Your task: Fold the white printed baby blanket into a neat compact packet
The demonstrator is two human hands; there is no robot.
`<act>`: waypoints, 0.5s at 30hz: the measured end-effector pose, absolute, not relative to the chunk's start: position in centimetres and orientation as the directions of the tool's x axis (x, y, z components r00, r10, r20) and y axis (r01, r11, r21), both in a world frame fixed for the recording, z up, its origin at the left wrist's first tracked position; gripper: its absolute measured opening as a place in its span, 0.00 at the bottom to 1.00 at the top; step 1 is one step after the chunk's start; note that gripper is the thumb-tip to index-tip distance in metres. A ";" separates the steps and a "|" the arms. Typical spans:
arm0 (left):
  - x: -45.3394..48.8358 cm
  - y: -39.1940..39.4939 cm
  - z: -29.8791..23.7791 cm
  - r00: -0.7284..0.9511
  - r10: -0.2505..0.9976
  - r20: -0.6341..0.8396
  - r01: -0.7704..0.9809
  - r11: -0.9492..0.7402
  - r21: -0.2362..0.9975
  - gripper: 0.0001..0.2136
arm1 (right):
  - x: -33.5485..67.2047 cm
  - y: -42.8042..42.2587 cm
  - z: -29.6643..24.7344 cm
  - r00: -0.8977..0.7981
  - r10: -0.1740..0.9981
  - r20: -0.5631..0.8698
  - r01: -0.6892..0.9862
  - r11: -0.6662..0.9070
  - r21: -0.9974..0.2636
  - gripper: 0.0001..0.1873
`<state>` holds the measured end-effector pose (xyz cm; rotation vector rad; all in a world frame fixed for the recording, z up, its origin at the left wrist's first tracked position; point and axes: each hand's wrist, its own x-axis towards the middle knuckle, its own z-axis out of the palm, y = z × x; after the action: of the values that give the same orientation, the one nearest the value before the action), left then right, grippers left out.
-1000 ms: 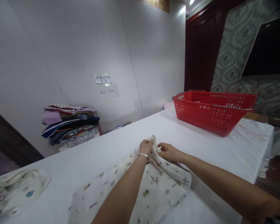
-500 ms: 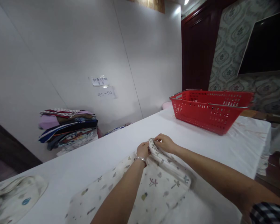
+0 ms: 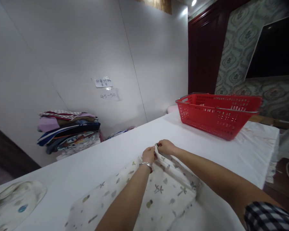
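A white cloth garment (image 3: 159, 189) with small printed plants and pineapples lies across the white table in front of me. Its far end is gathered up between my two hands. My left hand (image 3: 148, 155), with a silver bracelet at the wrist, is closed on a raised fold of the fabric. Close beside it, my right hand (image 3: 166, 147) pinches the same bunched edge. The fingertips of both hands are partly hidden by the fabric, and my left forearm covers the middle of the garment.
A red plastic basket (image 3: 216, 120) with metal handles stands on the table (image 3: 96, 163) at the back right. Folded clothes (image 3: 69, 130) are stacked beyond the table's far edge at left. Another printed white cloth (image 3: 19, 203) lies at the near left.
My right hand has moved slightly left and down, closer to my left hand, with its fingers closing more on the fabric edge. The raised fold has narrowed.
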<state>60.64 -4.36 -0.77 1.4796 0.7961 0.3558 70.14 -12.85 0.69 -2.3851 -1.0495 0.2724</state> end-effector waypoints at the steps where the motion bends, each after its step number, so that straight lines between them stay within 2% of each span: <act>1: 60.6 -4.5 -0.7 0.712 0.657 -0.248 0.257 0.084 0.963 0.08 | 70.2 -12.8 0.5 0.684 0.730 0.007 0.614 -0.570 -0.547 0.10; 4: 60.1 -4.3 -0.5 0.724 0.656 -0.212 0.280 0.002 0.960 0.08 | 70.5 -12.5 -0.2 0.706 0.707 -0.032 0.553 -0.579 -0.599 0.09; 8: 57.1 -1.4 0.1 0.711 0.697 -0.093 0.324 -0.208 0.923 0.07 | 71.0 -12.0 -0.9 0.721 0.688 -0.087 0.462 -0.570 -0.679 0.08; 12: 50.6 4.3 0.8 0.624 0.780 0.051 0.435 -0.400 0.807 0.07 | 71.2 -11.9 -0.7 0.751 0.645 -0.142 0.303 -0.527 -0.794 0.13; 15: 44.4 8.9 0.6 0.523 0.848 0.083 0.574 -0.423 0.701 0.14 | 71.4 -12.3 -0.5 0.762 0.620 -0.185 0.201 -0.498 -0.843 0.14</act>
<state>44.37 8.88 0.60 2.1485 1.1513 0.5765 71.36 -12.26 -0.53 -2.0692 -0.6146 0.5983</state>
